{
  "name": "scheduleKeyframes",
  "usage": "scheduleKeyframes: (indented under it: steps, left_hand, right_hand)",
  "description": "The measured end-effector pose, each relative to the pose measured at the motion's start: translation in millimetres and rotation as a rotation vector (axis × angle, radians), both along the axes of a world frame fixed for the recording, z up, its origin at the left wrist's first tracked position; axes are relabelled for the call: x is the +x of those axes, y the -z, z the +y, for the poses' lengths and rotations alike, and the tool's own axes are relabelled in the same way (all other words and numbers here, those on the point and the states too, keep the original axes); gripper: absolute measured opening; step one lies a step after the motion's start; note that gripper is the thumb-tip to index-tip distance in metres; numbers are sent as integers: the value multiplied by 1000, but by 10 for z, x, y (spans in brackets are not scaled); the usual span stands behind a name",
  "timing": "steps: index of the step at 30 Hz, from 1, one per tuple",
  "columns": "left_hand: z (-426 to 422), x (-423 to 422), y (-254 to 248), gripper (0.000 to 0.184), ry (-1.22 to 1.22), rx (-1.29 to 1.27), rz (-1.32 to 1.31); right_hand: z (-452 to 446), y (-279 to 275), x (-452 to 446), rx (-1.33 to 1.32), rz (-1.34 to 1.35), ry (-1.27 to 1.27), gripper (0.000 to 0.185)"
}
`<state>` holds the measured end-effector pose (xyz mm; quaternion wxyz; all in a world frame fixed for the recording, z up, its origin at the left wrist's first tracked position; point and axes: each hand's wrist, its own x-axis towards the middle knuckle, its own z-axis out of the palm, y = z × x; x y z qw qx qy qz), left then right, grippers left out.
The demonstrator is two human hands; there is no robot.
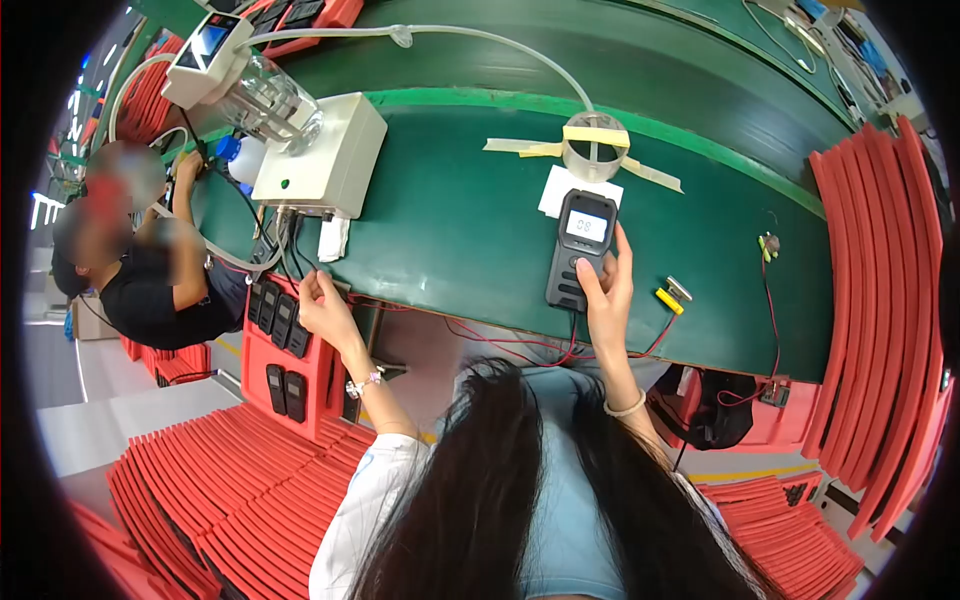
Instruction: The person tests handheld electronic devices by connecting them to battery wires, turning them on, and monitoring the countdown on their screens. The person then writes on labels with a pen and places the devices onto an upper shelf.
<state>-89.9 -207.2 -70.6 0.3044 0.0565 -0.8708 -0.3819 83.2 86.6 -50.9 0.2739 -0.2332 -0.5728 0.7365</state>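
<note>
My right hand [612, 295] grips a black handheld meter [582, 250] with its lit screen facing up and the thumb on its front. The screen seems to read "08". Just beyond the meter, a clear round cup [596, 150] is taped to the green bench, with a white paper piece [556, 190] beside it. My left hand [325, 308] is at the bench's front edge with its fingers pinched together; what they hold, if anything, is too small to make out. Close by it, grey and black cables [290, 240] hang from a white box [345, 155].
A glass jar [272, 105] stands on the box, and a hose [480, 33] runs to the cup. Several black meters [278, 318] lie in a red tray [330, 370]. Red trays [880, 310] are stacked at right. A yellow clip [670, 300] has red wire. Another person [150, 270] works at left.
</note>
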Motion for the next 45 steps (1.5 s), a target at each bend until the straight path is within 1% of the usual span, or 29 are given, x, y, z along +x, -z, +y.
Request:
scheduleKeyframes:
  steps: [2,4,6,8,10,11,14,16,18,19,21,23,24,25,27,28,30,31,34,36,37,38,39,40,41,42,43,44,45]
  left_hand:
    - [-17,14,-20,25,8,1,-8]
    - [-82,-8,-8,24,2,-35,-4]
    - [-94,17,-54,23,-12,-62,-29]
    - [-150,-15,26,22,2,-13,14]
    - [-38,72,-155,21,-25,53,-77]
    - [-47,70,-161,21,-31,22,-59]
    - [-85,44,-156,19,-25,-42,15]
    - [-68,60,-223,19,-30,24,-16]
    - [-75,74,-288,18,-42,69,26]
    - [-138,39,-275,18,-54,10,126]
    - [-216,-11,-410,17,-143,28,200]
    - [-471,-209,-419,17,-172,51,264]
    - [-633,-325,-418,16,-190,65,283]
    - [-898,-494,-351,17,-177,67,167]
    - [-1461,-931,-97,20,-44,-366,159]
    - [-1561,-1048,-140,27,31,-565,36]
    - [-1593,-1213,-249,37,340,-523,-73]
    - [-1610,-1268,-290,47,379,-444,-268]
    - [-1702,-1447,-312,61,510,-343,-470]
    - [-1513,-1292,-531,66,627,-559,-328]
    - [-1570,-1323,-476,66,588,-553,-327]
    - [-1563,-1248,-501,59,547,-583,-219]
    - [-1568,-1114,-499,49,404,-563,-190]
    - [-1546,-966,-574,42,319,-585,-170]
    - [-1813,-997,-350,35,283,-474,-44]
    - [-1583,-704,-552,41,100,-137,-205]
    - [-2269,-860,-112,37,27,-261,-24]
    - [-2278,-661,-59,37,57,-264,-51]
    - [-2211,-486,-102,35,110,49,23]
  right_hand:
    - [42,34,-29,11,23,32,64]
    - [93,158,-54,23,-26,71,63]
    - [86,59,-98,-18,25,72,63]
    - [101,103,-106,-32,53,47,63]
    - [90,24,-95,-15,37,56,62]
    - [102,32,-80,48,3,55,62]
    - [112,9,-58,63,-54,38,62]
    - [110,13,-69,55,-36,38,63]
    - [105,14,-53,49,-32,33,63]
    - [104,6,-39,73,-49,33,63]
    - [96,9,-59,76,-31,45,62]
    - [86,15,-77,62,-1,59,62]
    - [89,16,-75,63,5,49,62]
    - [90,22,-69,61,-2,42,62]
    - [85,25,-66,54,-9,36,61]
    - [82,23,-69,56,-8,38,61]
    - [84,17,-75,53,-7,51,61]
    - [86,11,-64,61,-26,43,61]
    - [81,11,-72,85,-45,47,61]
    - [88,47,-67,108,-44,52,61]
    - [94,97,-68,112,-48,54,62]
    - [67,135,-106,26,33,84,62]
    - [76,135,-99,38,18,76,62]
    - [112,195,-59,136,-83,58,61]
    - [88,122,-53,149,-73,72,61]
    - [70,113,-70,125,-29,92,61]
    - [62,45,-49,72,-29,73,62]
    - [57,79,-75,68,-4,82,63]
    - [66,82,-89,85,-9,74,64]
